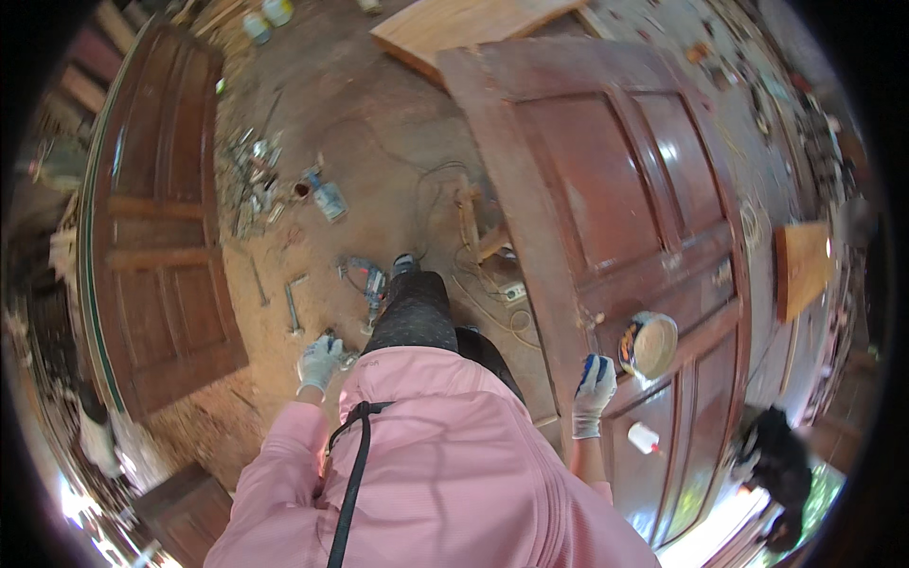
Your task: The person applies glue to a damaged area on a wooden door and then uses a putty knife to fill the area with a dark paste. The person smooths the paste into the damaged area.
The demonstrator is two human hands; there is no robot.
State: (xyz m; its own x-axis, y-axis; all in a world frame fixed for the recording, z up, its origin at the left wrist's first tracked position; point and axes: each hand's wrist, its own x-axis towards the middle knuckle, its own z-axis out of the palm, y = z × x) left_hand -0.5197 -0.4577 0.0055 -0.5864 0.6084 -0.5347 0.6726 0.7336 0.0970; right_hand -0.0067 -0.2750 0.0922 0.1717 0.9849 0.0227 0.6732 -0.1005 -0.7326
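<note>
White gloves with dark blue fingers cover both hands. Low on my left, my left hand (320, 362) is closed, its fingers curled; a small shiny metal piece shows beside it, and what it grips is too small to make out. At the edge of a raised brown panelled door (587, 180), my right hand (595, 390) has its fingers bent in and together; anything inside them is hidden. Just right of that hand, an open round tin (651, 346) stands on the door. Nearer me on the door lies a white bottle (644, 437) with a red tip.
A blue-grey power drill (369, 282) lies by my foot, with a hammer (296, 305) to its left. Beyond are a can (328, 197) and scattered hardware (256, 170). Another panelled door (161, 218) stands at left. Cords (473, 284) trail over the floor; a dark animal (778, 464) is at lower right.
</note>
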